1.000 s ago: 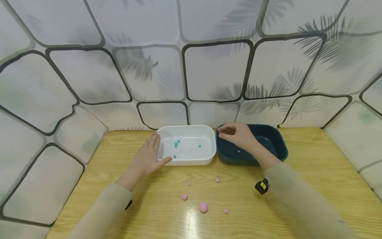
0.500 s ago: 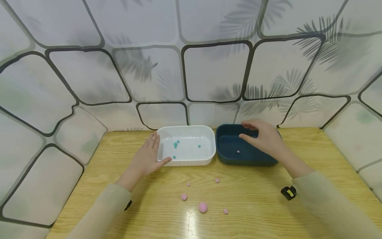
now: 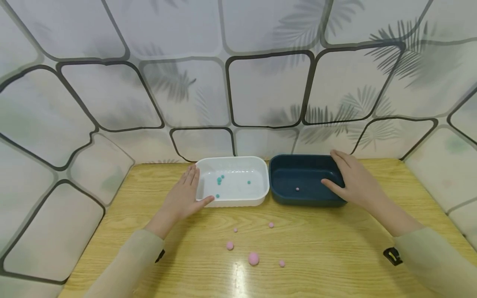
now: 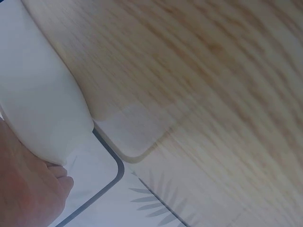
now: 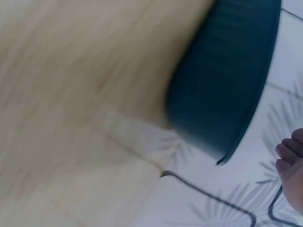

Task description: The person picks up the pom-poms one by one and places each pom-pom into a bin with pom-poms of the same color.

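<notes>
A white rectangular dish (image 3: 238,203) holds several small teal balls (image 3: 219,180). My left hand (image 3: 182,194) lies at its left end, fingers straight along the rim and thumb over the front edge. To its right stands a dark blue dish (image 3: 305,200) with one tiny pink ball (image 3: 297,189) inside. My right hand (image 3: 355,180) is at the blue dish's right end, fingers extended and thumb apart, overlapping the rim in the head view. In the right wrist view the blue dish's outer wall (image 5: 218,80) shows, with the fingertips (image 5: 289,151) at the right border.
On the wooden table (image 3: 179,265) in front of the dishes lie several pink balls of different sizes, the largest pink ball (image 3: 253,259) nearest me. A patterned wall covering (image 3: 266,91) rises directly behind the dishes and along both sides.
My right hand has moved right from over the blue dish's left part to its right end, its curled fingers straightening. The left hand, dishes and balls have stayed in place.
</notes>
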Action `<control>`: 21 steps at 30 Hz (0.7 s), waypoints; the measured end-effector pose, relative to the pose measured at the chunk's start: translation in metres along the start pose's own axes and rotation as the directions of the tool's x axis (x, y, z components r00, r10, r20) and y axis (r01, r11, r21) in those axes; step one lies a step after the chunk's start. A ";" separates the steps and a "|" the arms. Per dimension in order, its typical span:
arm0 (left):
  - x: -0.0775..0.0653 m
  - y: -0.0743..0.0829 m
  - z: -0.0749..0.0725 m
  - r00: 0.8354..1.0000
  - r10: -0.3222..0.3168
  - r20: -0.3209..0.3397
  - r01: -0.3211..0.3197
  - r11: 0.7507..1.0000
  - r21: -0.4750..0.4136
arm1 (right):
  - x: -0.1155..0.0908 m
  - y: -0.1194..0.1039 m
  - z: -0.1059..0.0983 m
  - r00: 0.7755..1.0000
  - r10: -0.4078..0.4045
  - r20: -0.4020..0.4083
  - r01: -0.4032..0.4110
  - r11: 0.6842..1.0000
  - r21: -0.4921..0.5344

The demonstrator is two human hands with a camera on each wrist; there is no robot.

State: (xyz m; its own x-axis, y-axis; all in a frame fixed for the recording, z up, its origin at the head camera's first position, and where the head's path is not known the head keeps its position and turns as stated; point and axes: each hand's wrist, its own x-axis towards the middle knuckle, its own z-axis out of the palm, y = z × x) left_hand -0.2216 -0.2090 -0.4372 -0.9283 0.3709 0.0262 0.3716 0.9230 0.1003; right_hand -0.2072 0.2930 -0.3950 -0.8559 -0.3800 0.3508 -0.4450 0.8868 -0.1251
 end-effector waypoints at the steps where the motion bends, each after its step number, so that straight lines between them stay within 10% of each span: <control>1: 0.000 0.000 0.000 1.000 -0.001 -0.001 0.001 1.000 0.003 | -0.003 0.003 0.001 1.000 0.001 0.010 -0.001 1.000 -0.014; 21: -0.006 0.011 -0.010 0.997 0.071 -0.024 -0.071 0.997 0.017 | -0.025 0.037 0.029 0.955 0.071 0.287 -0.079 0.997 0.016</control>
State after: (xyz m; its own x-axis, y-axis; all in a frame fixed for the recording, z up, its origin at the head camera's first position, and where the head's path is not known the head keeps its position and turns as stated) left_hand -0.2123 -0.2018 -0.4264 -0.8995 0.4331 0.0575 0.4366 0.8960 0.0812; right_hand -0.2093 0.3276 -0.4349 -0.9250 -0.3752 0.0599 -0.3798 0.9098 -0.1675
